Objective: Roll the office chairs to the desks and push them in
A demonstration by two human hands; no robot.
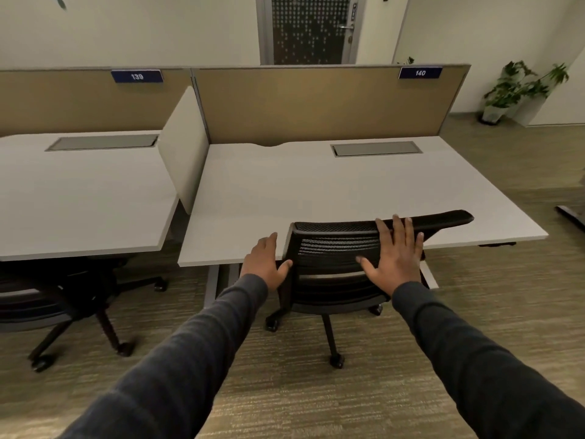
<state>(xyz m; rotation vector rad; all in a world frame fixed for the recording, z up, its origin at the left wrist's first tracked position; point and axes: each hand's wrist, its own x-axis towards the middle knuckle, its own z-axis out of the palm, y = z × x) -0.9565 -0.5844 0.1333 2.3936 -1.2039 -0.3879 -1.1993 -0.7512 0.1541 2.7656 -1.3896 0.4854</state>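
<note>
Both hands, left hand (265, 263) and right hand (396, 252), lie flat against the chair (335, 258) backrest.

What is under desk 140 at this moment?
Under desk 140 sits a black mesh office chair, its backrest at the front edge, with both hands on it. Desk legs and some chair castors show. The seat and anything farther under are hidden by the desktop.

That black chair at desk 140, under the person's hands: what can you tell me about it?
The black office chair has a mesh back with horizontal ribbing, a dark frame and a star base on castors standing on the carpet. It stands upright, its back against the front edge of the white desk, seat hidden beneath. The right hand lies flat and open on the backrest; the left hand is at its left edge, thumb touching the frame.
</note>
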